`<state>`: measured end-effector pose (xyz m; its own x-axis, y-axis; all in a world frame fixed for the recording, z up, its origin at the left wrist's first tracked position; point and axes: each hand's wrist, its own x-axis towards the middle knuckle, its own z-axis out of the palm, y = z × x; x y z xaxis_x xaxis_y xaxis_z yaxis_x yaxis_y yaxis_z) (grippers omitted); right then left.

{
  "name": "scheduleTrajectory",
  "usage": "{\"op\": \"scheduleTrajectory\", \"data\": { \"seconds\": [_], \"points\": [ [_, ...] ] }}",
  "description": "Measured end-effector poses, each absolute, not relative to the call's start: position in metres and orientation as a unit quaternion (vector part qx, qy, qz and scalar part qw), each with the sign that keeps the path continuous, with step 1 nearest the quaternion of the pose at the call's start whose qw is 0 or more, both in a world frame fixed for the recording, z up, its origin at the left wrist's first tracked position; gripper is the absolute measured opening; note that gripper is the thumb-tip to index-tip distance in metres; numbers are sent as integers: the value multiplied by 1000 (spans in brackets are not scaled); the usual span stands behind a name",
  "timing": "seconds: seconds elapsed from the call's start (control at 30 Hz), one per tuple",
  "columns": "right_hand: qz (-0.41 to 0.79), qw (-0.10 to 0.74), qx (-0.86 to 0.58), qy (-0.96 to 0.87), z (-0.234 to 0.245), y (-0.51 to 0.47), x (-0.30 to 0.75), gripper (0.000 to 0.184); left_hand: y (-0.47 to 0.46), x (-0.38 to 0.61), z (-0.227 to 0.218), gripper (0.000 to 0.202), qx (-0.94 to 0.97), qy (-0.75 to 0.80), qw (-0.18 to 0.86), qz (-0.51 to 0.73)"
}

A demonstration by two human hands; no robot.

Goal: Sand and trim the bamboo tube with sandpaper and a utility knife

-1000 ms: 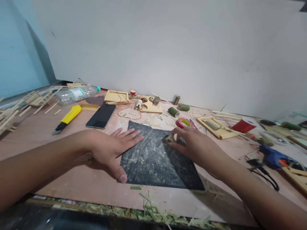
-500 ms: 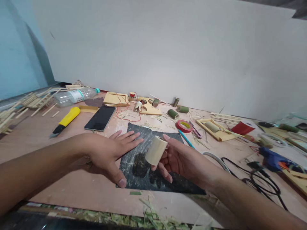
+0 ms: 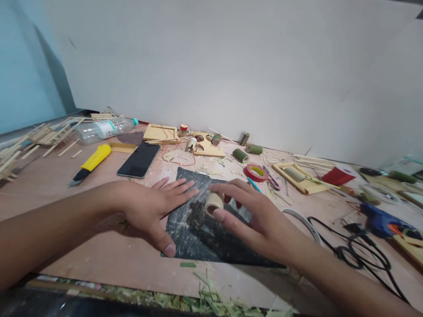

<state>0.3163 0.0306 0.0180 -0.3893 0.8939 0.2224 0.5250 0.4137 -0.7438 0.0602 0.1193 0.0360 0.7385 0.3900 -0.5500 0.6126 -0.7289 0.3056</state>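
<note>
Dark sandpaper point(image 3: 185, 240), dusted with pale powder, lies flat on the table in front of me. My left hand point(image 3: 158, 204) rests on its left edge, palm down with the fingers spread, holding nothing. Between the thumb and fingers of my right hand point(image 3: 253, 211) is a short pale bamboo tube point(image 3: 214, 203), just above or against the sheet; which of the two I cannot tell. One hollow end of the tube faces me. Part of its far side is hidden by my fingers.
Behind the left hand lie a phone point(image 3: 139, 159), a yellow utility knife point(image 3: 94, 163) and a plastic bottle point(image 3: 104, 130). Red tape point(image 3: 256, 172) and green bamboo pieces point(image 3: 240, 155) sit beyond the sandpaper. A black cord point(image 3: 350, 251) and blue glue gun point(image 3: 378, 220) are at right.
My right hand has turned over from palm up to knuckles up, tipping the bamboo tube so its open end faces me. The left hand stays on the sandpaper.
</note>
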Motion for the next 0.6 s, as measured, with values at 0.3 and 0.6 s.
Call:
{"op": "scheduleTrajectory", "data": {
  "seconds": [0.3,0.6],
  "points": [
    [155,168,-480,-847,7,25,302,39,121,58,34,134,902,271,245,-229],
    [130,212,-539,-805,-1,45,322,31,118,61,40,134,901,272,229,-248]
  ]
}}
